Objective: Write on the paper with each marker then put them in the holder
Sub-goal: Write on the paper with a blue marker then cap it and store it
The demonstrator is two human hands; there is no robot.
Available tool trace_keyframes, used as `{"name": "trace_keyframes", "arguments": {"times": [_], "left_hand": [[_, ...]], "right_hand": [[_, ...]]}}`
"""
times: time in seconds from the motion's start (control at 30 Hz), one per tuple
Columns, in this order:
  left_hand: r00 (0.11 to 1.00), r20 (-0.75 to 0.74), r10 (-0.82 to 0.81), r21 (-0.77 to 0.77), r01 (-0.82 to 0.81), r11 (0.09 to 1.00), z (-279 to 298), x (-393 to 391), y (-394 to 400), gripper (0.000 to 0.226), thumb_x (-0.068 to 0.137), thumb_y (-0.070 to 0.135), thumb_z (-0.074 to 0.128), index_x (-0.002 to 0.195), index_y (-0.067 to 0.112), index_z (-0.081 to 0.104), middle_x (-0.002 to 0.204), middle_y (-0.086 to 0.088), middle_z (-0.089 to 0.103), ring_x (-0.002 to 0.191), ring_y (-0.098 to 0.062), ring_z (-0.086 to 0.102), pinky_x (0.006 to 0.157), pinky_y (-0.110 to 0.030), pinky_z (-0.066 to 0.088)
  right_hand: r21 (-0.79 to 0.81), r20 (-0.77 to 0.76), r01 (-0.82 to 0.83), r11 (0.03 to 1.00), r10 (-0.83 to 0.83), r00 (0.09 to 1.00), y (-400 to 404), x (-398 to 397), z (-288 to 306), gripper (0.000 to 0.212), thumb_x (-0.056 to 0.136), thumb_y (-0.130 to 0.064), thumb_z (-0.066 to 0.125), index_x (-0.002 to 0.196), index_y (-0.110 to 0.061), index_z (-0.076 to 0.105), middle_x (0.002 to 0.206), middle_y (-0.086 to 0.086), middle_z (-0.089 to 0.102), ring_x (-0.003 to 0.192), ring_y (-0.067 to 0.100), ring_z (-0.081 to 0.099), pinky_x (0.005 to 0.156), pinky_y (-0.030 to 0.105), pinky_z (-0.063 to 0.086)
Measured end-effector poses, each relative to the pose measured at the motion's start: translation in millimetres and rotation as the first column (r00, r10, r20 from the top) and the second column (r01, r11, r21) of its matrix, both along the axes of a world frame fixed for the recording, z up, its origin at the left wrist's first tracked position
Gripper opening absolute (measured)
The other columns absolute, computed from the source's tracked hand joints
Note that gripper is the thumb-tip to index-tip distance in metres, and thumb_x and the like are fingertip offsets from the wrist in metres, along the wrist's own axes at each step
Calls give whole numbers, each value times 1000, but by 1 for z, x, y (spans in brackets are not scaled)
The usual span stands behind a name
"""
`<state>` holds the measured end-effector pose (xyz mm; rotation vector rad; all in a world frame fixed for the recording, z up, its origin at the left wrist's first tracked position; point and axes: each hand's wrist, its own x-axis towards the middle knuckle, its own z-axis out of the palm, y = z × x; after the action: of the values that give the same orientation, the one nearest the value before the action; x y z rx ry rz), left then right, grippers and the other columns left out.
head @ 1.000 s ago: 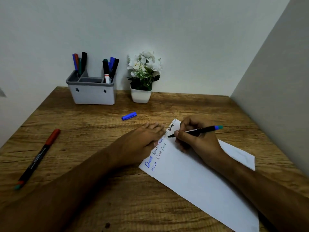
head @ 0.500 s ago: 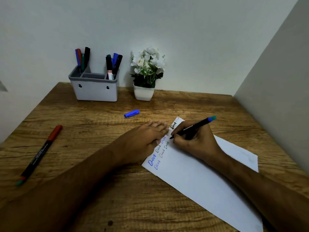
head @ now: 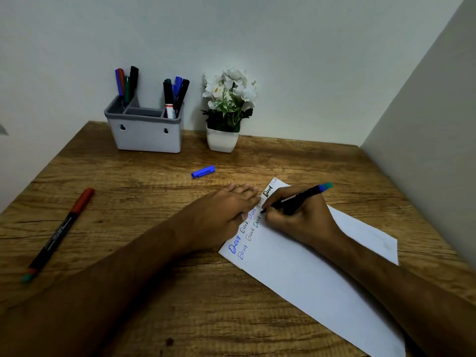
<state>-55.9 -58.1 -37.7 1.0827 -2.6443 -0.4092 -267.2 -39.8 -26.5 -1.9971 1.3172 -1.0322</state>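
A white sheet of paper [head: 309, 274] lies at an angle on the wooden desk, with several handwritten words along its left edge. My right hand [head: 296, 217] grips a black marker [head: 301, 197] with a blue-green end, its tip touching the paper. My left hand [head: 221, 212] lies flat, fingers straight, pressing the paper's left edge. A loose blue cap [head: 203, 172] lies beyond my hands. A capped red marker [head: 60, 233] rests at the left. The grey holder [head: 146, 131] at the back carries several markers.
A white pot of white flowers [head: 226, 112] stands right of the holder against the back wall. A side wall [head: 425, 150] closes off the desk's right side. The desk's left edge [head: 51, 161] runs diagonally.
The marker tip came down from just above the paper onto it, and its rear end tilted up. The left hand kept its place on the paper.
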Motion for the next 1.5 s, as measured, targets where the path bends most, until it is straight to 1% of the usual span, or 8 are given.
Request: {"name": "trace_keyframes", "arguments": {"times": [0.1, 0.37, 0.53, 0.73, 0.97, 1.23, 1.37, 1.5], "left_hand": [[1000, -5, 0, -1, 0, 1000, -1, -1, -1, 52, 105, 15, 35, 155, 19, 25, 163, 5, 16, 150, -4, 6, 118, -17, -4], [1000, -8, 4, 0, -4, 1000, -1, -1, -1, 51, 105, 15, 34, 155, 19, 25, 164, 5, 15, 150, -3, 5, 115, -13, -8], [1000, -1, 4, -1, -4, 1000, -2, -1, -1, 52, 105, 15, 34, 155, 19, 24, 164, 5, 15, 150, -4, 4, 117, -16, -6], [1000, 2, 4, -1, -4, 1000, -4, -1, -3, 52, 104, 15, 35, 155, 19, 26, 163, 4, 17, 151, -6, 6, 122, -23, 0], [1000, 8, 8, -6, -8, 1000, -4, -1, -2, 51, 105, 17, 34, 155, 19, 25, 163, 5, 17, 150, -5, 7, 123, -25, 2], [1000, 14, 8, -2, -8, 1000, -3, -2, -2, 52, 104, 15, 34, 155, 19, 25, 164, 5, 16, 151, -5, 6, 123, -25, 1], [1000, 20, 6, -6, -6, 1000, -2, -1, -3, 52, 104, 15, 34, 155, 18, 23, 164, 5, 15, 151, -5, 4, 122, -22, -1], [1000, 12, 7, -9, -7, 1000, -3, -1, -2, 52, 104, 16, 34, 155, 18, 25, 163, 4, 17, 151, -6, 6, 122, -23, 0]], "right_hand": [[8, -10, 24, 1000, -23, 1000, -1, 1, 1, 13, 75, 6, 75, 74, -7, 76, 63, -2, 69, 58, 0, 58, 59, 13, 43], [-32, -37, 63, 998, -64, 997, -3, 2, -1, 14, 73, 4, 73, 70, -9, 74, 65, 6, 71, 59, 7, 61, 58, 23, 46], [-15, -24, 76, 997, -77, 997, -3, 2, 1, 15, 74, 5, 74, 72, -9, 75, 66, 5, 72, 59, 5, 61, 58, 17, 46], [-48, -21, 84, 995, -85, 996, -3, 3, 1, 15, 74, 6, 73, 71, -8, 75, 66, 6, 71, 60, 5, 61, 59, 20, 46], [-19, 17, 115, 993, -114, 993, -5, 3, -1, 15, 76, 6, 72, 74, -9, 76, 57, -14, 66, 52, 1, 60, 54, 12, 42], [-76, -9, 128, 989, -129, 992, -7, 2, -1, 14, 74, 3, 72, 72, -10, 75, 59, -5, 67, 54, 2, 58, 55, 16, 44], [-77, 5, 122, 990, -122, 993, -7, 3, -1, 9, 74, -1, 73, 73, -8, 76, 56, -15, 65, 52, 1, 60, 54, 12, 42], [-71, 20, 129, 989, -128, 992, -8, 2, -1, 6, 72, -7, 71, 68, -11, 73, 55, -12, 64, 50, 3, 58, 51, 16, 42]]}}
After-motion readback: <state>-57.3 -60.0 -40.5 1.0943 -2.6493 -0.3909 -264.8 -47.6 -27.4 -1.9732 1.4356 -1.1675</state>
